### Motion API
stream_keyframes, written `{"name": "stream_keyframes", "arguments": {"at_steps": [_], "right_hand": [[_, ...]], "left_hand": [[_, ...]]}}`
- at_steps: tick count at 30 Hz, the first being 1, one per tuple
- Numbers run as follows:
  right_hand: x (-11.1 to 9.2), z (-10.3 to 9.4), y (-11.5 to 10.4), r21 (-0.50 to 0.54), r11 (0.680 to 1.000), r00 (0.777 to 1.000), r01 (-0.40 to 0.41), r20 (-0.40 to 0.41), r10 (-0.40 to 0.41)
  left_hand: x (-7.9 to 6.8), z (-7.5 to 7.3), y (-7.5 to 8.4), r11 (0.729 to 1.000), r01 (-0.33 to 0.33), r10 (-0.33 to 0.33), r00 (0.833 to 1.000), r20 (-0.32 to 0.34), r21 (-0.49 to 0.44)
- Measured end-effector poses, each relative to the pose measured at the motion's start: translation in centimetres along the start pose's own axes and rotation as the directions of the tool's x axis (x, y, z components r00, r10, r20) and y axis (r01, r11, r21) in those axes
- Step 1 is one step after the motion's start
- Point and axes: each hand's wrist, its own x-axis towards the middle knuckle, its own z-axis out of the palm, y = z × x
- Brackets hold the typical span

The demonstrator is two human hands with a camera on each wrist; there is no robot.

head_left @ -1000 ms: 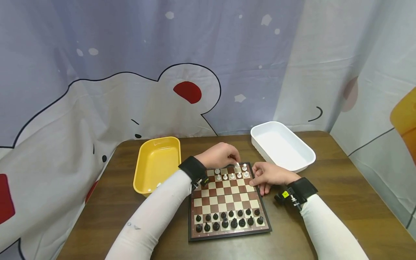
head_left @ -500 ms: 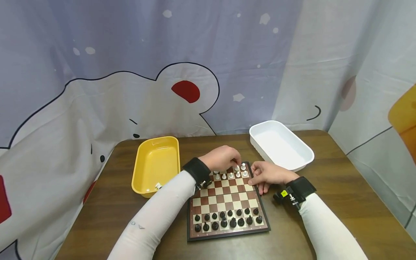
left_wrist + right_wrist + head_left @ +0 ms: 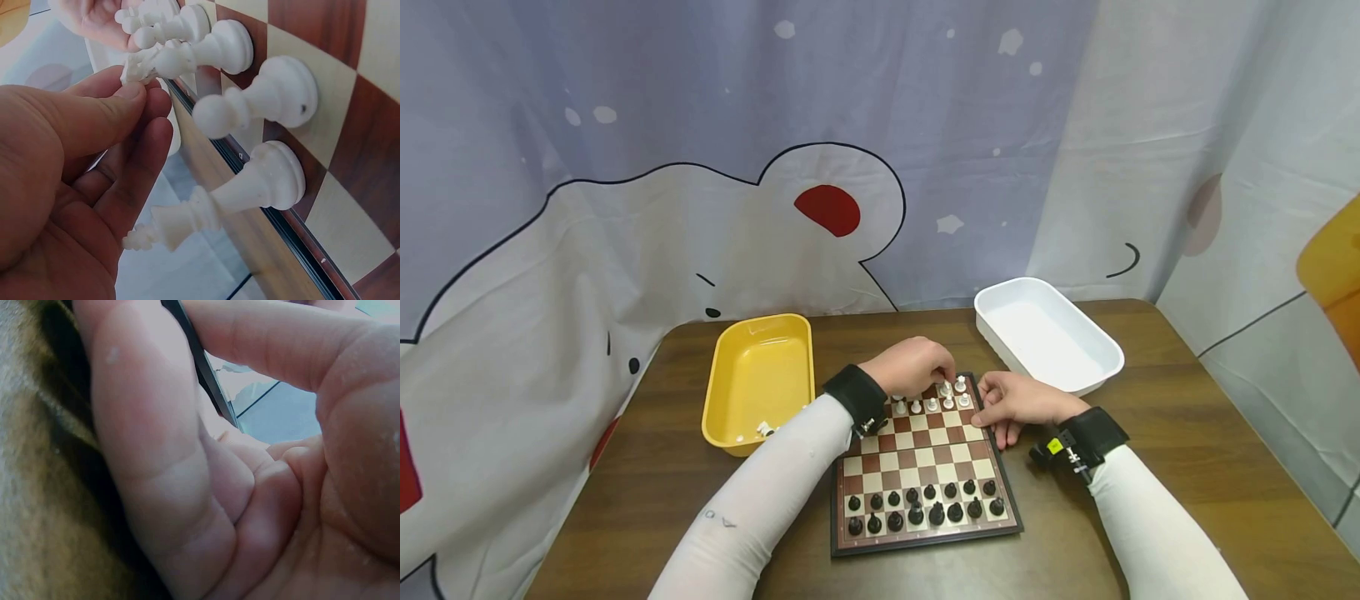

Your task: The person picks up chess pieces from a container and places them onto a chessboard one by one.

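Note:
The chessboard [image 3: 917, 457] lies on the table, with black pieces [image 3: 916, 512] along its near side and white pieces [image 3: 932, 405] along its far side. Reaching over the far right part, my left hand [image 3: 910, 367] pinches the top of a white chess piece [image 3: 141, 66] between thumb and fingers; its lower part is hidden behind a pawn [image 3: 215, 49] in the left wrist view. A white king [image 3: 212, 200] stands close to that hand. My right hand [image 3: 1018, 400] grips the board's right edge, thumb above and the other fingers at the side.
A yellow tray [image 3: 709, 408] with a few small white pieces stands left of the board. Behind it on the right is a white tray [image 3: 1112, 358]. The wooden table [image 3: 1180, 467] meets a patterned curtain at the back.
My left hand has come slightly down and toward me, lowering the white chess piece onto the far row. The right hand keeps its grip on the board's edge.

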Motion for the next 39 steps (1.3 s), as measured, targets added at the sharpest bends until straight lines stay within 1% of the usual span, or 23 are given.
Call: {"name": "stream_keyframes", "arguments": {"at_steps": [9, 17, 22, 27, 32, 36, 39], "right_hand": [[0.0, 0.1, -0.1, 0.019, 1.000, 1.000, -0.010, -0.004, 0.010], [-0.1, 0.1, -0.2, 0.022, 1.000, 1.000, -0.010, -0.005, 0.010], [-0.1, 0.0, -0.2, 0.013, 1.000, 1.000, -0.008, -0.003, 0.008], [0.0, 0.0, -0.2, 0.009, 1.000, 1.000, -0.005, -0.003, 0.005], [-0.1, 0.0, -0.3, 0.009, 1.000, 1.000, 0.001, 0.003, -0.001], [-0.2, 0.1, -0.4, 0.027, 1.000, 1.000, 0.000, 0.005, 0.000], [-0.2, 0.2, -0.5, 0.038, 0.999, 1.000, -0.003, 0.003, 0.002]], "left_hand": [[0.1, 0.1, -0.1, 1.000, 0.003, -0.003, 1.000, -0.004, 0.020], [0.1, 0.4, -0.3, 1.000, -0.002, 0.002, 1.000, -0.023, 0.018], [-0.1, 0.3, -0.3, 1.000, -0.007, 0.007, 1.000, -0.026, 0.013], [-0.4, -0.2, -0.3, 1.000, 0.005, -0.005, 0.999, -0.038, 0.010], [-1.0, -1.0, -0.7, 1.000, -0.008, 0.009, 0.997, -0.074, 0.002], [-1.7, -1.9, -1.3, 1.000, -0.004, 0.002, 0.993, -0.116, -0.015], [-2.6, -2.6, -1.8, 1.000, 0.024, -0.026, 0.988, -0.150, -0.017]]}}
